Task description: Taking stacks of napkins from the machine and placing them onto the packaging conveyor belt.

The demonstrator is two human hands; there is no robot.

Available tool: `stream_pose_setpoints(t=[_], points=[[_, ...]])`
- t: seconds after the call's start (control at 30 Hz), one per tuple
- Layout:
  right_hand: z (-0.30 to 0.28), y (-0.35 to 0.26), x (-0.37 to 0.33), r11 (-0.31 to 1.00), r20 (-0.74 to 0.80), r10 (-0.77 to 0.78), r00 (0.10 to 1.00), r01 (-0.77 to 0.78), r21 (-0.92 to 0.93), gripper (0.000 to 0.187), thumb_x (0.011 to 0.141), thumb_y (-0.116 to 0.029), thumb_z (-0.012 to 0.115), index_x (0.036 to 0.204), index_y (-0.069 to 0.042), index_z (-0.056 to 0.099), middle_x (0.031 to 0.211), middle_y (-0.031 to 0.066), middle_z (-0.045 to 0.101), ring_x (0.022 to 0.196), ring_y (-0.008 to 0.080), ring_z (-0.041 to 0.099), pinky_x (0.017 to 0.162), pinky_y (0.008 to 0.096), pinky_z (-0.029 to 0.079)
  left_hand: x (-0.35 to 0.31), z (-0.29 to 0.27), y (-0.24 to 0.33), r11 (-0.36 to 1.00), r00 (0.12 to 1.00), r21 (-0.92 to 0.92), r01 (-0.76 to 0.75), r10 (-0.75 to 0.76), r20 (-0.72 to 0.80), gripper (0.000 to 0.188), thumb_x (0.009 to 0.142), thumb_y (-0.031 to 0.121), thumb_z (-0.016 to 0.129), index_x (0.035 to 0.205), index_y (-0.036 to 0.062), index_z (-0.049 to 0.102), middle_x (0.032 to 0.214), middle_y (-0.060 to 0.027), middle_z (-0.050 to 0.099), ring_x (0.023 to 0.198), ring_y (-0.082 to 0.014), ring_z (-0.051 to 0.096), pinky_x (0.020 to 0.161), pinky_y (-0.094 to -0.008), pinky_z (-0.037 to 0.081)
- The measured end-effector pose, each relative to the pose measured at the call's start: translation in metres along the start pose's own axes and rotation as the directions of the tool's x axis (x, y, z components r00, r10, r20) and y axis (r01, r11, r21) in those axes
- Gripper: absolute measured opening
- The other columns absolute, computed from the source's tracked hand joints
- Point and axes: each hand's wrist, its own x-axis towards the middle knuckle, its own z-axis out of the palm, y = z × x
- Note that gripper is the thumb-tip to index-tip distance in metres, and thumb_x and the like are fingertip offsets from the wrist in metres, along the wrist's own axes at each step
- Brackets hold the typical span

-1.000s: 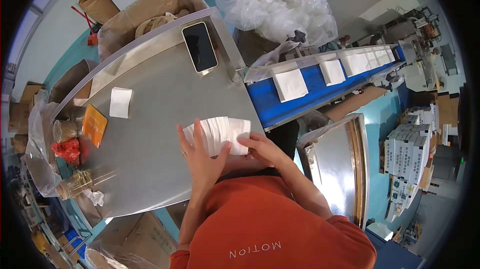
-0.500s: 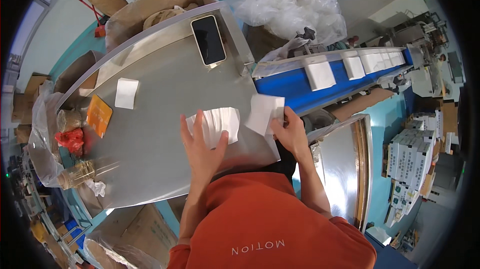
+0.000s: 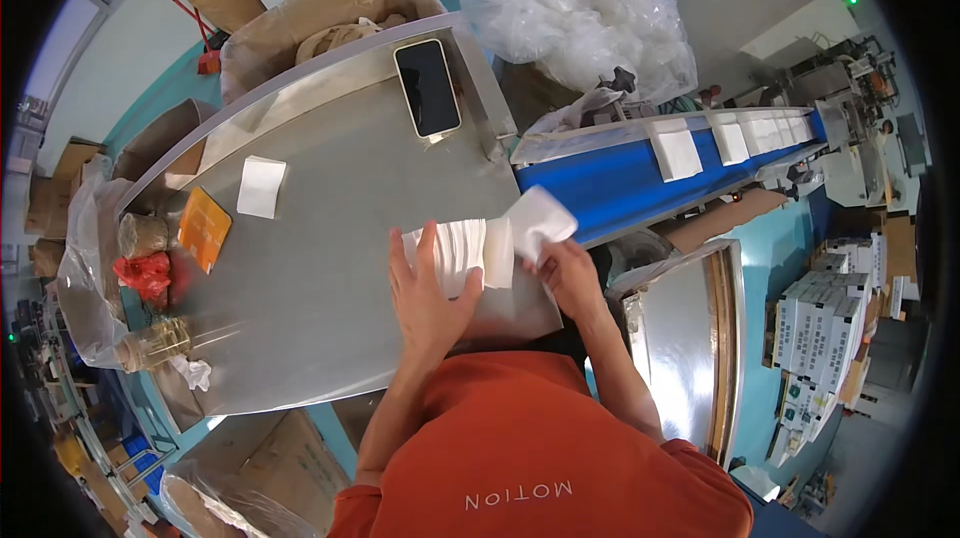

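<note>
On the metal table (image 3: 300,308), a row of thin white folded papers (image 3: 460,246) stands close together in front of me. My left hand (image 3: 428,303) spans this row, fingers along its left side and thumb against its near edge. A further white folded paper (image 3: 498,254) leans at the row's right end. Just right of it, my right hand (image 3: 570,278) pinches a white folded paper (image 3: 541,216) by its lower edge; this one is tilted and slightly blurred. Whether they are napkins or another kind of sheet, I cannot make out.
A blue conveyor belt (image 3: 580,200) carrying several white folded packs (image 3: 677,150) meets the table's right side. A phone (image 3: 428,88) lies near the raised back edge. Leftward are a small white stack (image 3: 261,187), an orange card (image 3: 205,228) and a tape roll (image 3: 142,236).
The right-hand paper has tilted and come nearer the row, whose right end now shows another paper. My left hand sits slightly farther right. Packs on the belt have shifted in view.
</note>
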Motion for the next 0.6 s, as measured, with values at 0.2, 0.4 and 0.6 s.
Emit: stream_pose_setpoints(t=[0.2, 0.4, 0.6], points=[[0.036, -0.015, -0.002, 0.939, 0.06, 0.088, 0.994, -0.062, -0.338, 0.057, 0.096, -0.043, 0.057, 0.127, 0.004, 0.049, 0.111, 0.0129, 0.06, 0.097, 0.0211, 0.062, 0.078, 0.0319, 0.051, 0.001, 0.0, 0.01, 1.0, 0.999, -0.007, 0.028, -0.028, 0.041, 0.082, 0.076, 0.03, 0.078, 0.145, 0.0125, 0.038, 0.147, -0.033, 0.024, 0.133, -0.049, 0.034, 0.104, -0.0522, 0.037], [0.058, 0.004, -0.011, 0.71, 0.298, -0.087, 0.95, 0.269, -0.65, 0.06, 0.098, -0.046, 0.053, 0.125, 0.007, 0.05, 0.102, 0.0148, 0.064, 0.085, 0.0187, 0.062, 0.081, 0.0285, 0.05, 0.0, 0.005, 0.007, 1.0, 1.0, -0.003, 0.022, -0.022, 0.002, 0.083, 0.073, 0.031, 0.078, 0.145, 0.0132, 0.039, 0.15, -0.0292, 0.022, 0.129, -0.0485, 0.038, 0.101, -0.0544, 0.039], [0.061, -0.002, -0.02, 0.701, 0.422, 0.053, 0.905, 0.267, -0.661, 0.061, 0.103, -0.052, 0.033, 0.122, 0.003, 0.052, 0.101, 0.0125, 0.059, 0.08, 0.0157, 0.057, 0.074, 0.0271, 0.049, 0.002, -0.002, 0.021, 0.979, 0.989, 0.158, 0.131, -0.139, 0.043, 0.088, 0.07, 0.035, 0.08, 0.145, 0.0164, 0.038, 0.149, -0.0284, 0.024, 0.127, -0.0476, 0.041, 0.096, -0.0561, 0.041]])
